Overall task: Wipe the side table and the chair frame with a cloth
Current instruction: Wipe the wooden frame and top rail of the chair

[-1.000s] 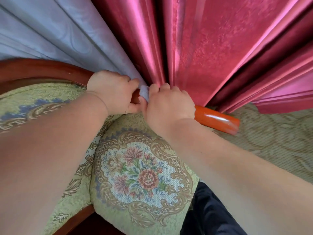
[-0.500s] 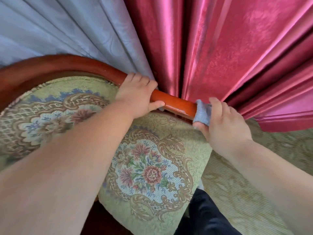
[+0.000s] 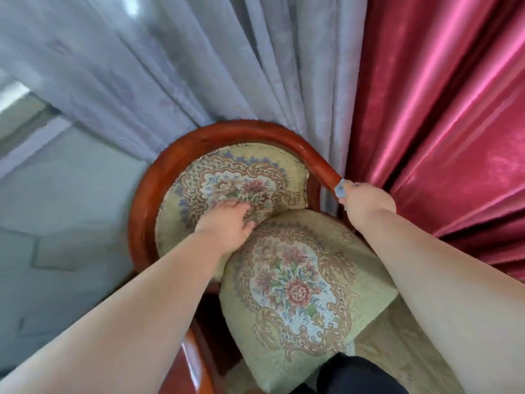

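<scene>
Nearest the camera, both bare forearms are reaching forward over the floral seat cushion, the left from seven o'clock and the right from four o'clock. The left hand is lying flat at the picture's centre, fingers spread and holding nothing, pressing on the upholstered backrest where it meets the seat. Farther out at about one o'clock, the right hand is curling closed around a grey-blue cloth, pressing it against the curved red-brown chair frame, with pale curtain and crimson drape hanging beyond.
</scene>
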Tool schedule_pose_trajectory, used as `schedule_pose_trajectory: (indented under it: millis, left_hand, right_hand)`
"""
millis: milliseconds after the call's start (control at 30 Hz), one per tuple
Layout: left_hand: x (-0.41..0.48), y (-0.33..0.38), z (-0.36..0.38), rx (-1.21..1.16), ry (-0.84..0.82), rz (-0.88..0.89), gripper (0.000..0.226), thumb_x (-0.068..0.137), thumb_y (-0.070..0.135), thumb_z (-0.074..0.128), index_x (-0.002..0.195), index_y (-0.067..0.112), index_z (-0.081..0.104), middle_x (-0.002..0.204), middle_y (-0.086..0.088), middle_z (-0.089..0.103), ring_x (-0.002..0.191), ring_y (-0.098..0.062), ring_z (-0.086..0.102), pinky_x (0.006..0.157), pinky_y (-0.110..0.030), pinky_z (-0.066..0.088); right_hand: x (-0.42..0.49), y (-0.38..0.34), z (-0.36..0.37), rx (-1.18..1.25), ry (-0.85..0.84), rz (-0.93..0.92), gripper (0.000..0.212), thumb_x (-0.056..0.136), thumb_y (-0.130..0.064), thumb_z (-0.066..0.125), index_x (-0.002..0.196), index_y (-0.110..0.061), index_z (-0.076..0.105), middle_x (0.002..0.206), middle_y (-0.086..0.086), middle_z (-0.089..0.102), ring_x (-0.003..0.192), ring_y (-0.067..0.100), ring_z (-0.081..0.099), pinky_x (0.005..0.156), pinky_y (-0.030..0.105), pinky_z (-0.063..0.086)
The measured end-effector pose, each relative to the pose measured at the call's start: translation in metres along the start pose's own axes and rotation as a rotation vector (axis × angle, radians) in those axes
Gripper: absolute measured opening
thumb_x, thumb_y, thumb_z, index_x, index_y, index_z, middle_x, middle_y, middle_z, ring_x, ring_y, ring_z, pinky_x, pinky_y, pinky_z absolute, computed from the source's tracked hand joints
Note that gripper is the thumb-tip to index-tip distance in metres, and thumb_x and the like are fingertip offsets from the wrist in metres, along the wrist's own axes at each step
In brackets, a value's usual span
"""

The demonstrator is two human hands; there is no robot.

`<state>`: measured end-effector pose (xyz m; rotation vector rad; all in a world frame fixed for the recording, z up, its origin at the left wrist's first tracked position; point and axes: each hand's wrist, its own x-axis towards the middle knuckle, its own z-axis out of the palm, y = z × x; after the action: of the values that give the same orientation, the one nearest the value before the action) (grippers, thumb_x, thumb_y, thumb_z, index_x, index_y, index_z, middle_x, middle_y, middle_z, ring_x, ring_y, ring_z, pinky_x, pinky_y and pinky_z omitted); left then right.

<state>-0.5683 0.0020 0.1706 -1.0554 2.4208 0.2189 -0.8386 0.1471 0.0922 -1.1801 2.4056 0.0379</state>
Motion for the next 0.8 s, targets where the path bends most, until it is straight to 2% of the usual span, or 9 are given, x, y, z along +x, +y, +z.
schedule_pose_trajectory:
  millis: [100, 233, 333, 467, 633, 733, 800]
  left_hand:
    - [-0.022, -0.024, -0.013, -0.104, 0.043, -0.094, 0.056, 0.104, 0.051, 0.046, 0.155, 0.028, 0.043, 0.160, -0.005, 0.045, 0.149, -0.026, 0.039, 0.118, -0.046, 0.041]
    - [-0.050, -0.042, -0.025, -0.239, 0.114, -0.172, 0.053, 0.104, 0.050, 0.049, 0.153, 0.032, 0.045, 0.151, -0.006, 0.054, 0.141, -0.028, 0.048, 0.112, -0.044, 0.047]
    - [-0.071, -0.054, -0.031, -0.267, 0.174, -0.211, 0.055, 0.104, 0.050, 0.048, 0.155, 0.031, 0.043, 0.157, -0.006, 0.050, 0.147, -0.030, 0.043, 0.115, -0.046, 0.044]
    - [-0.099, -0.078, -0.035, -0.287, 0.235, -0.278, 0.057, 0.103, 0.052, 0.047, 0.154, 0.027, 0.046, 0.152, -0.005, 0.055, 0.143, -0.030, 0.047, 0.111, -0.045, 0.046]
    - [-0.138, -0.111, -0.037, -0.326, 0.298, -0.356, 0.054, 0.101, 0.052, 0.049, 0.150, 0.029, 0.049, 0.147, -0.002, 0.057, 0.141, -0.028, 0.047, 0.110, -0.043, 0.046]
    - [-0.163, -0.133, -0.034, -0.349, 0.309, -0.419, 0.056, 0.099, 0.055, 0.049, 0.149, 0.029, 0.049, 0.145, 0.000, 0.058, 0.139, -0.028, 0.049, 0.109, -0.044, 0.047]
    - [-0.179, -0.146, -0.028, -0.382, 0.326, -0.454, 0.056, 0.098, 0.056, 0.049, 0.148, 0.030, 0.049, 0.144, 0.000, 0.059, 0.138, -0.027, 0.050, 0.110, -0.045, 0.046]
  right_hand:
    - [-0.008, -0.032, -0.024, -0.078, 0.024, -0.124, 0.043, 0.104, -0.024, 0.053, 0.145, -0.023, 0.042, 0.118, 0.010, 0.062, 0.107, 0.034, 0.063, 0.074, 0.036, 0.041]
    - [-0.016, -0.084, -0.058, -0.077, 0.048, -0.208, 0.033, 0.108, -0.034, 0.042, 0.137, -0.019, 0.045, 0.115, 0.014, 0.065, 0.104, 0.037, 0.064, 0.071, 0.038, 0.041]
    - [-0.020, -0.121, -0.085, -0.083, 0.060, -0.301, 0.032, 0.108, -0.036, 0.039, 0.132, -0.017, 0.049, 0.114, 0.015, 0.065, 0.103, 0.037, 0.063, 0.071, 0.038, 0.042]
    - [-0.032, -0.163, -0.114, -0.097, 0.130, -0.457, 0.047, 0.106, -0.048, 0.033, 0.136, -0.015, 0.050, 0.114, 0.014, 0.067, 0.099, 0.036, 0.063, 0.069, 0.039, 0.042]
    - [-0.052, -0.214, -0.137, -0.119, 0.150, -0.554, 0.051, 0.102, -0.046, 0.038, 0.138, -0.010, 0.043, 0.107, 0.015, 0.067, 0.083, 0.033, 0.058, 0.069, 0.042, 0.050]
    - [-0.068, -0.244, -0.140, -0.135, 0.134, -0.584, 0.058, 0.096, -0.046, 0.039, 0.142, -0.011, 0.037, 0.113, 0.015, 0.066, 0.090, 0.036, 0.062, 0.071, 0.042, 0.051]
    - [-0.080, -0.265, -0.139, -0.157, 0.132, -0.629, 0.053, 0.095, -0.045, 0.039, 0.136, -0.011, 0.040, 0.113, 0.015, 0.066, 0.092, 0.036, 0.062, 0.069, 0.041, 0.048]
